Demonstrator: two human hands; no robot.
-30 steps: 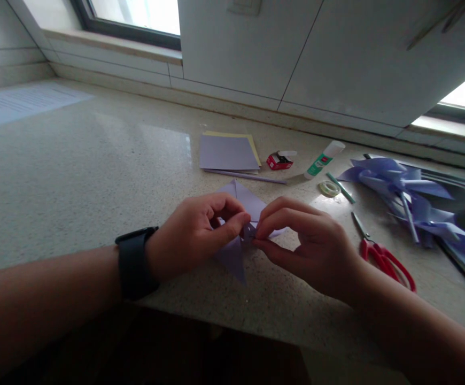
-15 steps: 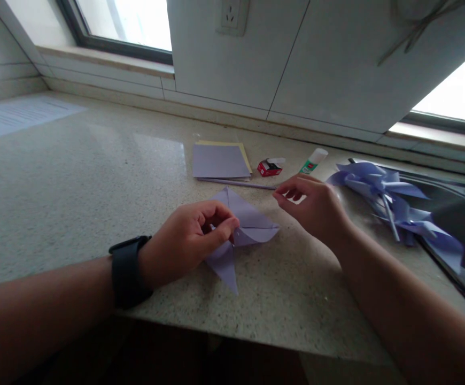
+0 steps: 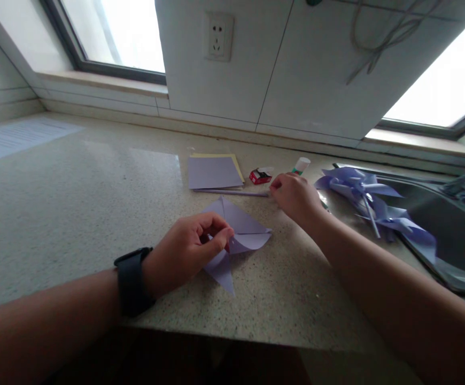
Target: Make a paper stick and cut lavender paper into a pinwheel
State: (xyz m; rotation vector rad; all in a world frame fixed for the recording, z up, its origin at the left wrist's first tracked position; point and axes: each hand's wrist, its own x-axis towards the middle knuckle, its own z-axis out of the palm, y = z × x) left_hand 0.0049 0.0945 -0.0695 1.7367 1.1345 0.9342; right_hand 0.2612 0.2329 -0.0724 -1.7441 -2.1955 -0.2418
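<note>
A folded light-purple paper pinwheel [image 3: 248, 223] lies on the counter, its corners drawn in toward the middle. My left hand [image 3: 194, 248], with a dark watch on the wrist, pinches the folded corners at its centre. Beyond it lies a thin purple paper stick [image 3: 232, 192]. At that stick's right end is my right hand [image 3: 299, 198], fingers curled and closed; what they hold, if anything, is hidden. Just behind the right hand are a small red-and-black box [image 3: 260, 176] and a glue stick [image 3: 301, 164], the latter partly covered by the hand.
Purple and yellow paper sheets [image 3: 215, 172] are stacked behind the paper stick. Finished purple pinwheels [image 3: 363, 187] lie at the right, overlapping the edge of the metal sink [image 3: 452, 230]. A printed sheet [image 3: 24, 136] rests far left. Behind the counter stands a tiled wall with a socket [image 3: 218, 37].
My right hand has moved slightly farther back, and its fingers have curled in more. My left hand keeps its pinch on the pinwheel. The camera view has shifted a little.
</note>
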